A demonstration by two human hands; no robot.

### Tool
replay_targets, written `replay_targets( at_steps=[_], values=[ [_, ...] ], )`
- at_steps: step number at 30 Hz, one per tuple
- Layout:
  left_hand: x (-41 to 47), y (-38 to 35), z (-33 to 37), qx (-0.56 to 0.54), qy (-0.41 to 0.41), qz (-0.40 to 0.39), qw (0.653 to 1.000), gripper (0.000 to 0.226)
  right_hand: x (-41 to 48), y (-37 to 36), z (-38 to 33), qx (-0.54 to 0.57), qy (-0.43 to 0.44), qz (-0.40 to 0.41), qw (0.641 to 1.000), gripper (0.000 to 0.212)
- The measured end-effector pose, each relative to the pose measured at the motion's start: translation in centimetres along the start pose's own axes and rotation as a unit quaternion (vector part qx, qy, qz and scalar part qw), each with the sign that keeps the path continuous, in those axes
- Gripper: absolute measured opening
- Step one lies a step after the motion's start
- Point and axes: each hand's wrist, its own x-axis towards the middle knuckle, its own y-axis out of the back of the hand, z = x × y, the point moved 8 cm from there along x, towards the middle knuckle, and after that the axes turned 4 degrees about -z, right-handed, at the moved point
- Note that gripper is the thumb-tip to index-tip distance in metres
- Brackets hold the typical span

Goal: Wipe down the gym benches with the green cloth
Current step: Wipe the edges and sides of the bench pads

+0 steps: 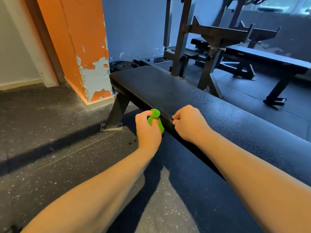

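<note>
Forearms reach in from the bottom of the view toward the near long edge of a flat gym bench (pixel 168 88), whose black textured pad runs from the lower right up toward the centre. The left hand (pixel 146 130) is beside that edge, over the floor, and its fingers (pixel 144 114) are curled round the green cloth (pixel 155 118). The cloth is bunched into a narrow strip. Its rounded top pokes out above the thumb, level with the pad's edge, and its lower end hangs down against the bench's side. The right hand (pixel 190 125) sits just beside it, knuckles up, on the same edge. Its fingers (pixel 175 121) are tucked in tight against the seam of the pad and seem to pinch it, though the grip itself is hidden under the hand. A slanted steel leg (pixel 116 113) with a bolted foot plate holds up the bench's far end. Beyond it stands an orange pillar (pixel 80 39) with its paint peeling near the base. A black weight plate (pixel 123 66) lies behind the bench end. To the right are a grey steel rack (pixel 213 39) and a second flat bench (pixel 269 59). The speckled rubber floor (pixel 50 148) runs under all of it.
</note>
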Motion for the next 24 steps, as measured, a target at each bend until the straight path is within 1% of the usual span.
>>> replay_targets(
  at_steps=[2, 3, 5, 6, 7, 10, 12, 14, 15, 18, 20, 22, 24],
  values=[
    [-4.0, -1.4, 1.1, 0.006, -0.041, -0.067, 0.997, 0.019, -0.2, 0.1, -0.3, 0.001, -0.003, -0.006, 1.000, 0.021],
    [-5.1, -1.8, 1.4, 0.010, -0.052, -0.086, 0.995, 0.022, -0.4, 0.2, -0.5, 0.000, -0.006, -0.012, 1.000, 0.023],
    [-4.7, -1.6, 1.8, 0.011, -0.050, -0.075, 0.996, 0.029, -1.2, 0.9, -0.3, 0.011, -0.012, 0.007, 1.000, 0.023],
    [-4.0, -1.5, 1.9, 0.003, -0.043, -0.073, 0.996, 0.030, -1.8, 1.5, 0.1, 0.025, -0.021, 0.028, 0.999, 0.023],
    [-3.3, -1.2, 1.9, -0.006, -0.040, -0.067, 0.997, 0.027, -2.5, 2.2, 0.7, 0.027, -0.029, 0.052, 0.998, 0.024],
    [-0.5, -0.3, 0.2, -0.035, 0.005, -0.025, 0.999, 0.004, -5.3, 2.6, 3.2, 0.015, -0.052, 0.086, 0.995, 0.023],
    [0.3, -0.3, -0.5, -0.024, 0.023, -0.019, 0.999, 0.005, -6.5, 2.2, 4.6, 0.019, -0.062, 0.101, 0.993, 0.023],
    [-0.6, -0.4, 0.2, -0.018, 0.011, -0.013, 1.000, 0.005, -7.0, 1.6, 5.2, 0.022, -0.064, 0.102, 0.992, 0.025],
    [-1.6, -0.7, 0.8, -0.017, -0.004, -0.015, 1.000, 0.011, -7.1, 1.4, 5.2, 0.023, -0.068, 0.099, 0.992, 0.025],
    [-5.4, -2.5, 2.2, -0.022, -0.063, -0.078, 0.995, 0.024, -7.1, 1.3, 4.9, 0.024, -0.076, 0.096, 0.992, 0.026],
    [-6.1, -3.3, 2.3, -0.018, -0.083, -0.106, 0.991, 0.022, -7.0, 1.4, 4.9, 0.032, -0.084, 0.097, 0.991, 0.026],
    [-4.9, -2.7, 2.7, -0.016, -0.088, -0.084, 0.992, 0.017, -7.0, 1.2, 4.8, 0.034, -0.086, 0.092, 0.991, 0.023],
    [-2.1, -1.7, 2.4, -0.026, -0.052, -0.035, 0.998, 0.008, -6.9, 1.1, 4.8, 0.029, -0.086, 0.088, 0.992, 0.021]
  ],
)
